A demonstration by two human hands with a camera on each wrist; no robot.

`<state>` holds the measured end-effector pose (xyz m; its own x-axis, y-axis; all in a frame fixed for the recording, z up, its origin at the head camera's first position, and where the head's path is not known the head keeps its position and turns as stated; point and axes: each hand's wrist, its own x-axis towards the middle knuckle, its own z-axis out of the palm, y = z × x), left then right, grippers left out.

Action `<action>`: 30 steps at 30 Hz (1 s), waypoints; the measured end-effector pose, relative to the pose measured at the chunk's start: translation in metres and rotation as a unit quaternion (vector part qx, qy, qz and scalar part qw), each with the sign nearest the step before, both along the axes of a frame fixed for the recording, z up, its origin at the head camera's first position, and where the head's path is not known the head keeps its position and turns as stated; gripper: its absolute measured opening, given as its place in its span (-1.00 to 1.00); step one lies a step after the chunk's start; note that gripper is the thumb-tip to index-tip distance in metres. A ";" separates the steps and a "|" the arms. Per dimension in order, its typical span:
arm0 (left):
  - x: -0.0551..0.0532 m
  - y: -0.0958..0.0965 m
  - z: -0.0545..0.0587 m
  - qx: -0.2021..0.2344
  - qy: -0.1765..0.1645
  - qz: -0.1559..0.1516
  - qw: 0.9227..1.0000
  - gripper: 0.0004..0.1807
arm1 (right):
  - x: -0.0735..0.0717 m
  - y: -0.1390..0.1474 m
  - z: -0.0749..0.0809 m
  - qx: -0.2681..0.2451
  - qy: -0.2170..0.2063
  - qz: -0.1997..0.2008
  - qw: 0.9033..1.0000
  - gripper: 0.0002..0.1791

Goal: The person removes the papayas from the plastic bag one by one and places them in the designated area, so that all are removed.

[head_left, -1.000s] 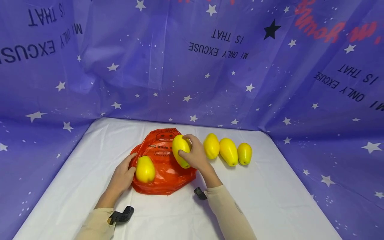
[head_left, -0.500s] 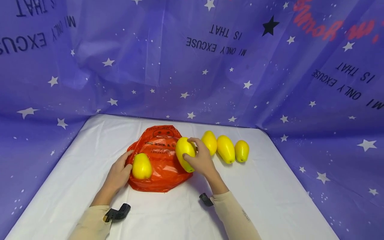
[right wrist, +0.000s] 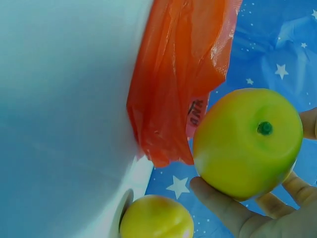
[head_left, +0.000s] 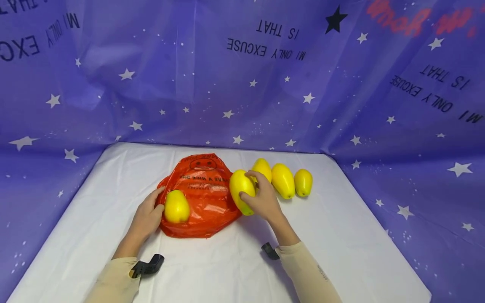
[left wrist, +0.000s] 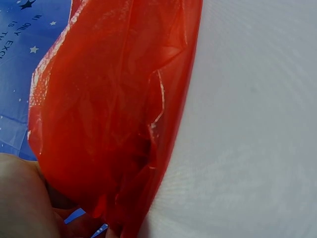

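A red plastic bag (head_left: 201,189) with a printed face lies on the white table. My left hand (head_left: 145,216) grips its left edge; in the left wrist view, part of the hand (left wrist: 22,198) shows beside the gathered red plastic. One yellow mango (head_left: 177,207) rests at the bag's left part, close to my left thumb; whether it lies inside or on top, I cannot tell. My right hand (head_left: 263,198) holds another yellow mango (head_left: 239,189) at the bag's right edge. The right wrist view shows that held mango's green stem end (right wrist: 265,128), with thumb and fingers around it.
Right of the bag, three more yellow mangoes stand in a row: one partly behind my right hand (head_left: 261,167), a middle mango (head_left: 283,181) and a smaller mango (head_left: 303,182). Purple starred sheeting (head_left: 212,92) hangs behind the white tabletop (head_left: 341,235).
My right hand has moved rightward with its mango, from over the bag to its right edge. The left hand keeps its hold on the bag. The head view has shifted slightly.
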<state>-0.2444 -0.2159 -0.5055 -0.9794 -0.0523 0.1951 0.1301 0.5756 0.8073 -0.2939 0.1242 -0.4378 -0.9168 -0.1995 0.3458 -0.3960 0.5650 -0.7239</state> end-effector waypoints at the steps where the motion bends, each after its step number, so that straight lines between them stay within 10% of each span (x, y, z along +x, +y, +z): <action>1: 0.001 0.000 0.000 0.000 -0.001 0.001 1.000 -0.39 | 0.001 0.002 -0.001 0.001 -0.004 -0.001 1.000 -0.40; 30: -0.002 -0.001 0.000 -0.006 0.006 -0.001 1.000 -0.39 | 0.029 0.048 -0.020 0.029 -0.033 -0.030 0.999 -0.40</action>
